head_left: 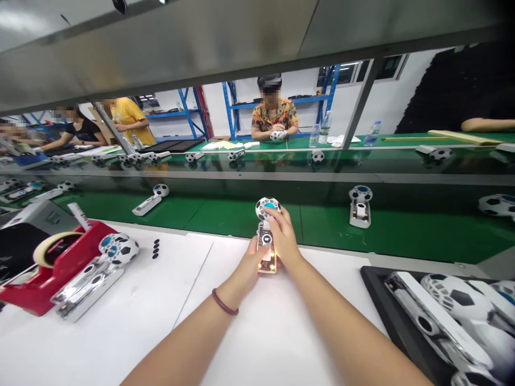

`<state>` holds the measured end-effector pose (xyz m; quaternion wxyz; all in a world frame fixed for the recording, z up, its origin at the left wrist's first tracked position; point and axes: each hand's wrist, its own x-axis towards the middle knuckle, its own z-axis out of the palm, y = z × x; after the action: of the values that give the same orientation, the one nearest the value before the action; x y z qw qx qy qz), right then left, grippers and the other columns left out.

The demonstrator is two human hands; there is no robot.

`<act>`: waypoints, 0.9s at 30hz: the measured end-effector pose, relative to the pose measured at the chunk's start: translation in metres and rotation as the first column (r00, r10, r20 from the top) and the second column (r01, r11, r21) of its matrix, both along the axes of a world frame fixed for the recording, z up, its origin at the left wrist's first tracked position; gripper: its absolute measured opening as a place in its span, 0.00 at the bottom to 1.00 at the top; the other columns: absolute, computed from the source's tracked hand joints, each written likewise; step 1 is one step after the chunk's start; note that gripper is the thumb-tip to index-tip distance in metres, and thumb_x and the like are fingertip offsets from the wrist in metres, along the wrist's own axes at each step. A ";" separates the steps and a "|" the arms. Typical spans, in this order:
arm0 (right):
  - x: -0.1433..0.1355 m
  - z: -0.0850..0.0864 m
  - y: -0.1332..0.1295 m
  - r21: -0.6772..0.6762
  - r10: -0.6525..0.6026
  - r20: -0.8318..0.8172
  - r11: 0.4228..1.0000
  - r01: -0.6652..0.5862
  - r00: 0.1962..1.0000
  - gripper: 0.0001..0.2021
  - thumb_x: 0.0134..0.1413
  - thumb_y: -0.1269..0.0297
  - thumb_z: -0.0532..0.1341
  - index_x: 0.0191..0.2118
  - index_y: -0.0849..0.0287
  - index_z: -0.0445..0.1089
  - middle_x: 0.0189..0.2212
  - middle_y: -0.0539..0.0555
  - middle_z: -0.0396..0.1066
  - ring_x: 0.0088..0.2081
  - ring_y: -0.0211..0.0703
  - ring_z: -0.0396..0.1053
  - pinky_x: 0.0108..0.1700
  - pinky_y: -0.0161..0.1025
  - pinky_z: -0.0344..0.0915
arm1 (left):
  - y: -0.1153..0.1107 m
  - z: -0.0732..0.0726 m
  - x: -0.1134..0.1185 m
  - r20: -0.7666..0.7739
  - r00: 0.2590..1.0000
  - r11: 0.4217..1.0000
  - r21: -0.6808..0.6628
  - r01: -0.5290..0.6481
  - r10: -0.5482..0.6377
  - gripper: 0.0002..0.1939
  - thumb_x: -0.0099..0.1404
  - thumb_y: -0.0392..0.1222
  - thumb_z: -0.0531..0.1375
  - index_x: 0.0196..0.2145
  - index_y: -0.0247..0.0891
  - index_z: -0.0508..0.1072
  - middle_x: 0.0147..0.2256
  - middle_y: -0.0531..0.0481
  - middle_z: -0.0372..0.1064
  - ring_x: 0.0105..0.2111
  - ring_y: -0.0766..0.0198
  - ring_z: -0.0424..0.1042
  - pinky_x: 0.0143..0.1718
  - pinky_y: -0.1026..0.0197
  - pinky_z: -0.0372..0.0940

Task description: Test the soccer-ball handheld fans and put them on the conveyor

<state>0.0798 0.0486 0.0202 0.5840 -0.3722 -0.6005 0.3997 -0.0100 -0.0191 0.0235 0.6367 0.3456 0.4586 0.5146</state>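
A small handheld fan (266, 228), with a round soccer-ball-patterned head and a clear body, stands upright between my hands over the front edge of the white worktop. Its body glows with warm lights, and a small round display is lit. My left hand (250, 267) grips the lower body, its thumb across the front. My right hand (285, 238) is closed around the other side, fingers reaching up to the head and its blue centre. The fingers behind the fan are hidden. Two more such fans (90, 287) lie on the worktop at left.
At left stands a red tape dispenser (76, 262) beside several black dots (155, 249). A black tray (386, 316) with several fans lies at right. Beyond runs a green conveyor belt (217, 206) carrying spaced fans. A metal shelf hangs overhead. A person (274, 115) sits opposite.
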 end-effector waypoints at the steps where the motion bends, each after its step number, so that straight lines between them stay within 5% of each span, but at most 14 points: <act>1: 0.000 0.000 -0.001 0.015 0.019 0.013 1.000 -0.019 1.000 0.14 0.57 0.59 0.51 0.45 0.49 0.70 0.55 0.52 0.51 0.57 0.45 0.53 0.60 0.44 0.50 | -0.001 0.001 0.001 0.015 1.000 1.000 -0.002 0.011 -0.011 0.24 0.54 0.47 0.60 0.47 0.42 0.58 0.30 0.51 0.67 0.24 0.61 0.69 0.26 0.58 0.65; 7: 0.000 -0.006 0.000 0.035 0.056 0.008 0.998 -0.056 0.998 0.15 0.57 0.59 0.52 0.49 0.48 0.67 0.57 0.51 0.49 0.57 0.46 0.54 0.59 0.44 0.52 | -0.003 0.003 -0.001 0.080 0.994 0.997 0.027 0.069 -0.071 0.23 0.54 0.45 0.61 0.46 0.41 0.58 0.33 0.50 0.66 0.27 0.60 0.70 0.27 0.59 0.64; 16: -0.001 0.003 -0.002 -0.180 0.235 -0.376 0.931 -0.319 0.896 0.38 0.51 0.54 0.58 0.63 0.43 0.36 0.55 0.53 0.57 0.40 0.44 0.70 0.42 0.43 0.69 | -0.004 0.001 0.001 0.095 0.992 0.997 0.024 0.080 -0.082 0.24 0.54 0.47 0.61 0.46 0.42 0.58 0.29 0.52 0.65 0.23 0.63 0.68 0.24 0.62 0.62; 27: -0.001 0.005 -0.002 -0.227 0.219 -0.491 0.902 -0.367 0.843 0.40 0.47 0.55 0.62 0.62 0.41 0.38 0.55 0.53 0.57 0.36 0.43 0.71 0.37 0.41 0.71 | -0.004 0.000 0.002 0.056 0.995 0.995 0.060 0.081 -0.085 0.27 0.54 0.47 0.60 0.48 0.41 0.55 0.26 0.53 0.65 0.23 0.62 0.68 0.24 0.61 0.62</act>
<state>0.0786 0.0466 0.0252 0.5726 -0.2584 -0.4269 0.6505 -0.0078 -0.0233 0.0232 0.6605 0.3673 0.4102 0.5105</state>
